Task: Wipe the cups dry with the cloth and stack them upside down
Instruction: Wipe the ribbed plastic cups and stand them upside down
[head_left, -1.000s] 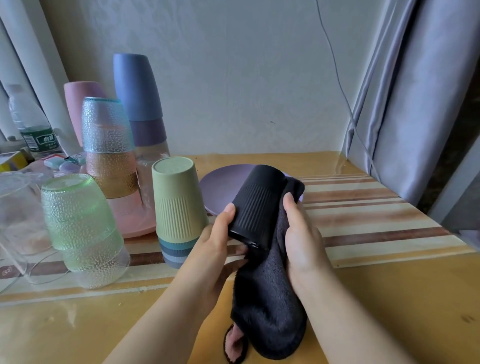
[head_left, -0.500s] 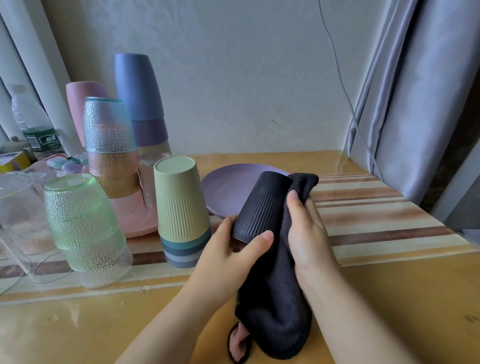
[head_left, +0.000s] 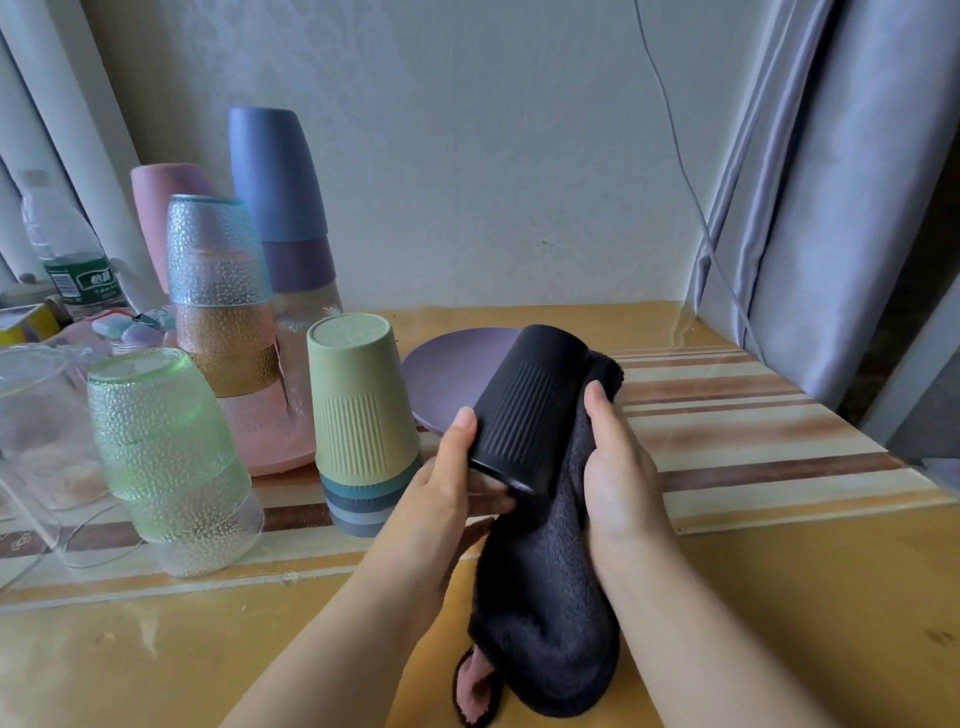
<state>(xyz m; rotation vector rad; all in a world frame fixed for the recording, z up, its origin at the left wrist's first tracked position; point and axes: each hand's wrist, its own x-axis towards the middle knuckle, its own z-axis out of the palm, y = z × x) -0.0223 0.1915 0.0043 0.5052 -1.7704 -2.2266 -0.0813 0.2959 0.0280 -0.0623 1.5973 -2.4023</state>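
Black cup (head_left: 524, 410), ribbed and tilted with its base toward the wall, is held in the air above the table (head_left: 779, 597) between two hands, just in front of a purple plate (head_left: 447, 374). Left hand (head_left: 441, 499) steadies it near the rim, thumb up along the ribbed side and the other fingers curled underneath at the mouth, a grip that seems meant to let the cup be turned. Right hand (head_left: 618, 467) presses a dark cloth (head_left: 545, 587) against the cup's far side, thumb laid flat on the fabric; its other fingers are hidden behind the cloth, presumably wrapped around it. The cloth's loose end hangs down to the table, showing a pink underside at the tip.

Judging by the hold, drying of the outer wall is in hand, and the cup has yet to join a stack. Just to the left, a green cup (head_left: 358, 395) stands upside down on top of several nested cups whose blue-grey rims show below it, the likely destination. Further left stand inverted stacks of dimpled glasses (head_left: 166, 457), one on a pink plate (head_left: 270, 447), with taller blue and pink cups behind. A water bottle (head_left: 67, 254) sits at the far left by the curtain.
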